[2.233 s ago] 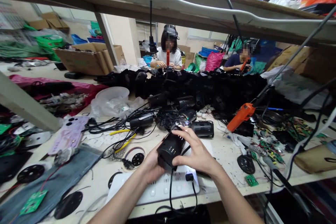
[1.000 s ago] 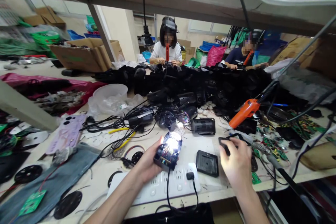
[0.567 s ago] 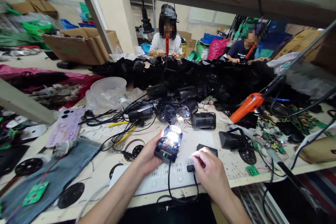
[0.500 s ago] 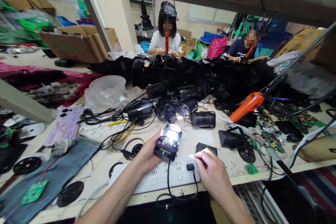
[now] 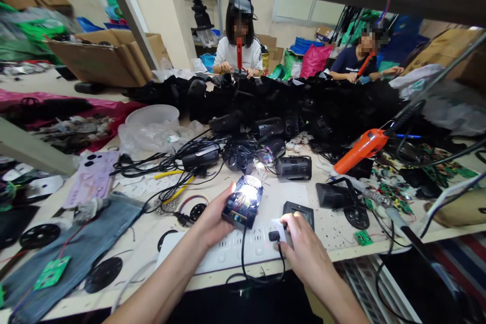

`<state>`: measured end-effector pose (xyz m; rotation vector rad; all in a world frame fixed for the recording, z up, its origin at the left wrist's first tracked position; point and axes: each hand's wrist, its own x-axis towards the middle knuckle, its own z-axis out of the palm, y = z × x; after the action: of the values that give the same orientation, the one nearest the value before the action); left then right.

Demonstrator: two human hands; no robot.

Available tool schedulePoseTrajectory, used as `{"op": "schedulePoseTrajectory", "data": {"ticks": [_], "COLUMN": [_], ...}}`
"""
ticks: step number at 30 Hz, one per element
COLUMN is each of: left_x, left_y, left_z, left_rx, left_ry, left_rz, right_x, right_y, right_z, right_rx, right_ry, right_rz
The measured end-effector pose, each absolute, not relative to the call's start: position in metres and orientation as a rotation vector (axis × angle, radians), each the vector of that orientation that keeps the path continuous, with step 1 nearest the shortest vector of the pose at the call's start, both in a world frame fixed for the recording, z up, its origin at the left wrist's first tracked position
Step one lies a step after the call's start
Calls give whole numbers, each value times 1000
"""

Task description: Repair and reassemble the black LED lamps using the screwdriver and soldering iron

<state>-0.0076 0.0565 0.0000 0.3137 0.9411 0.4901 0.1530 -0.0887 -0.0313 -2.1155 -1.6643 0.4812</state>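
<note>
My left hand (image 5: 215,217) is wrapped round a small black lamp housing (image 5: 240,212), its open side showing wires, a circuit board and a brightly lit end. A black cable (image 5: 243,258) hangs from its lower edge and loops to a black plug (image 5: 274,235) in the white power strip (image 5: 190,250). My right hand (image 5: 304,240) is just right of that plug, thumb and forefinger apart; whether they touch it I cannot tell. Behind the right fingers lies a flat black frame-like part (image 5: 304,212), partly hidden by them.
An orange electric screwdriver (image 5: 359,152) hangs at the right. Black lamp bodies (image 5: 293,167) and tangled cables lie behind my hands. Circuit boards (image 5: 363,237) are scattered at right. A purple phone (image 5: 91,177) lies left. Two people (image 5: 238,53) work across the table.
My right thumb and forefinger have spread from a closer position beside the plug. The left hand still holds the lit housing, tilted slightly differently. The view has shifted a little.
</note>
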Motion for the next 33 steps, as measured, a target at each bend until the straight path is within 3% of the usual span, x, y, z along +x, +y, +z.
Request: {"op": "schedulePoseTrajectory", "data": {"ticks": [7,14,21,27,33], "left_x": [-9,-7,0,4,14], "left_y": [56,55,52,50,48], "left_z": [-1,-3,3,9,16], "left_rx": [317,316,274,311,393], "left_ry": [901,893,896,890,872], "left_rz": [487,464,488,498,511], "right_x": [161,150,135,145,153], "right_y": [-84,-53,-27,-33,-43], "right_z": [-18,-2,-9,-6,-2], "right_rx": [-2091,-1663,-1638,-1518,-1455], "right_ry": [-1764,-1663,-1737,-1684,-1623], "right_rz": [452,162,20,200,151]}}
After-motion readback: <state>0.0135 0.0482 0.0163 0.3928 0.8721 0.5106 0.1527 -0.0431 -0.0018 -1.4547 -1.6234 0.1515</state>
